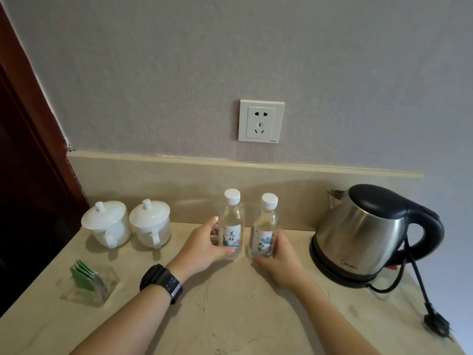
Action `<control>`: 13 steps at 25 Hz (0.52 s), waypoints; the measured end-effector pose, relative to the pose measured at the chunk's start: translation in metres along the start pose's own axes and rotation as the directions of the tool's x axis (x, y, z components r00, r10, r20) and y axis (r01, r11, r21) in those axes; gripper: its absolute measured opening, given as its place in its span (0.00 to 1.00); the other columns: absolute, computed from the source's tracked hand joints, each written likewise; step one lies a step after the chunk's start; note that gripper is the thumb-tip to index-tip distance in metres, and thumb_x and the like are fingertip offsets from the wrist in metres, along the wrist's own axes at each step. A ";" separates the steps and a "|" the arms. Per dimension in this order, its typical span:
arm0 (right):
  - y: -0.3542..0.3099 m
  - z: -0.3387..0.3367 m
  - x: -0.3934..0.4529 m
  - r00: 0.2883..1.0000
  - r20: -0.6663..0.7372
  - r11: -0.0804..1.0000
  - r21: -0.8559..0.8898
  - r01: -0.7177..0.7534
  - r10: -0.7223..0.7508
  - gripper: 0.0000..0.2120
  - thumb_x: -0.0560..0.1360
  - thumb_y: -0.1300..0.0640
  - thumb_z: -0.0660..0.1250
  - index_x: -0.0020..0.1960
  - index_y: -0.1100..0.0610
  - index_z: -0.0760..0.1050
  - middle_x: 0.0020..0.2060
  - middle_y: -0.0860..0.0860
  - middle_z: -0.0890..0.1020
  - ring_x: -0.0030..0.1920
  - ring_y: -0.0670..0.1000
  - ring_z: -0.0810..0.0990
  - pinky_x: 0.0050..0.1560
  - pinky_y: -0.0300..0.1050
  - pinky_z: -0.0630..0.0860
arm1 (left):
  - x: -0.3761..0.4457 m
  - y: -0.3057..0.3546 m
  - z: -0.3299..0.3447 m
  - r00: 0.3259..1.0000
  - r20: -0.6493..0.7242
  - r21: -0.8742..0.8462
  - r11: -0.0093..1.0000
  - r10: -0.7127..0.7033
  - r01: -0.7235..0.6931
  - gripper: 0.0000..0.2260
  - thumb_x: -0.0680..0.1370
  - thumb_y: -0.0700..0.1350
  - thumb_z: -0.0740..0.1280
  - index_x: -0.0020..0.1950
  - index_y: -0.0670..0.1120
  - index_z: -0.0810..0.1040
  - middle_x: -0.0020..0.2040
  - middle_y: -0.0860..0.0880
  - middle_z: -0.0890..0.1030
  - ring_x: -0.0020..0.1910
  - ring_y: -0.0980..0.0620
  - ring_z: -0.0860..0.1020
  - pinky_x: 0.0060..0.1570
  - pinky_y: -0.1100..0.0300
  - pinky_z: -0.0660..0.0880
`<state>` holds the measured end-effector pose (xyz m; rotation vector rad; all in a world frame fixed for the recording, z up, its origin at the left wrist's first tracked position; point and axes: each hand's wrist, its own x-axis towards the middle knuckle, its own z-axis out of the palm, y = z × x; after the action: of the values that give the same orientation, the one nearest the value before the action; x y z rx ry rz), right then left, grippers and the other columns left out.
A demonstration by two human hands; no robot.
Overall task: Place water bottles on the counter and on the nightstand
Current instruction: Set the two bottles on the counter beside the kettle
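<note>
Two small clear water bottles with white caps and printed labels stand upright side by side on the beige stone counter. My left hand, with a black watch on its wrist, wraps around the lower part of the left bottle. My right hand grips the base of the right bottle. Both bottles rest on the counter near the back wall, a small gap between them.
Two white lidded cups stand at the back left. A clear holder with green tea packets sits at the front left. A steel electric kettle with its black cord and plug is on the right. A wall socket is above.
</note>
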<state>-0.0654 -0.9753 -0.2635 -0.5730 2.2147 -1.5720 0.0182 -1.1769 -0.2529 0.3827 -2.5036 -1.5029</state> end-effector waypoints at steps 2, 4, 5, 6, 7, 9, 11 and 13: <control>0.003 -0.001 0.014 0.999 -0.037 0.999 -0.026 0.019 -0.020 0.27 0.63 0.65 0.75 0.53 0.41 0.72 0.52 0.53 0.82 0.48 0.45 0.84 0.44 0.42 0.83 | 0.010 -0.004 -0.001 1.000 -0.017 -0.009 1.000 0.010 -0.010 0.24 0.68 0.45 0.79 0.60 0.56 0.75 0.54 0.57 0.83 0.49 0.64 0.82 0.51 0.61 0.78; 0.010 0.000 0.023 0.997 -0.071 0.998 -0.052 0.032 -0.036 0.27 0.60 0.58 0.76 0.51 0.36 0.73 0.55 0.51 0.81 0.53 0.49 0.82 0.52 0.52 0.82 | 0.016 -0.011 0.002 0.999 -0.037 -0.018 1.000 0.017 -0.017 0.24 0.68 0.44 0.78 0.60 0.56 0.75 0.53 0.56 0.84 0.49 0.62 0.82 0.52 0.59 0.78; 0.016 0.000 0.027 0.996 -0.078 0.997 -0.068 0.038 -0.044 0.27 0.60 0.57 0.76 0.52 0.36 0.73 0.54 0.48 0.82 0.53 0.47 0.82 0.54 0.52 0.81 | 0.018 -0.014 0.004 0.999 -0.047 -0.028 0.999 0.018 -0.020 0.24 0.68 0.44 0.78 0.61 0.56 0.76 0.54 0.56 0.85 0.50 0.62 0.82 0.54 0.58 0.78; 0.019 0.002 0.029 0.995 -0.089 0.996 -0.078 0.039 -0.046 0.28 0.61 0.58 0.76 0.55 0.37 0.72 0.53 0.44 0.82 0.53 0.44 0.82 0.55 0.48 0.80 | 0.020 -0.016 0.006 0.998 -0.054 -0.047 0.999 0.024 -0.026 0.24 0.69 0.43 0.78 0.61 0.56 0.76 0.54 0.56 0.85 0.51 0.61 0.82 0.56 0.57 0.78; 0.020 0.003 0.030 0.993 -0.112 0.996 -0.075 0.040 -0.048 0.29 0.63 0.60 0.76 0.58 0.40 0.71 0.53 0.42 0.83 0.54 0.41 0.81 0.56 0.44 0.79 | 0.022 -0.017 0.008 0.998 -0.061 -0.067 0.997 0.024 -0.028 0.24 0.69 0.42 0.78 0.62 0.56 0.76 0.55 0.56 0.84 0.53 0.61 0.82 0.58 0.57 0.78; 0.023 0.005 0.034 0.987 -0.147 0.996 -0.075 0.050 -0.060 0.30 0.66 0.63 0.76 0.62 0.43 0.70 0.53 0.40 0.82 0.54 0.37 0.81 0.55 0.39 0.76 | 0.025 -0.019 0.012 0.997 -0.076 -0.106 0.994 0.027 -0.034 0.25 0.70 0.40 0.77 0.62 0.57 0.75 0.56 0.57 0.84 0.54 0.61 0.82 0.60 0.55 0.77; 0.024 0.008 0.037 0.986 -0.150 0.996 -0.077 0.056 -0.067 0.29 0.68 0.63 0.75 0.62 0.43 0.69 0.53 0.39 0.83 0.53 0.37 0.81 0.53 0.38 0.76 | 0.028 -0.021 0.015 0.996 -0.084 -0.148 0.988 0.021 -0.033 0.25 0.71 0.38 0.76 0.64 0.55 0.75 0.57 0.56 0.84 0.55 0.60 0.82 0.61 0.53 0.77; 0.024 0.010 0.037 0.987 -0.145 0.993 -0.096 0.061 -0.075 0.27 0.70 0.63 0.74 0.62 0.43 0.69 0.52 0.38 0.82 0.52 0.35 0.80 0.51 0.34 0.74 | 0.029 -0.023 0.016 0.996 -0.083 -0.167 0.986 0.014 -0.028 0.25 0.71 0.39 0.76 0.66 0.53 0.75 0.58 0.55 0.84 0.57 0.59 0.82 0.63 0.51 0.76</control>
<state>-0.0950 -0.9953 -0.2917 -0.5809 2.4116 -1.6005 -0.0113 -1.1831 -0.2800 0.3801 -2.2915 -1.6405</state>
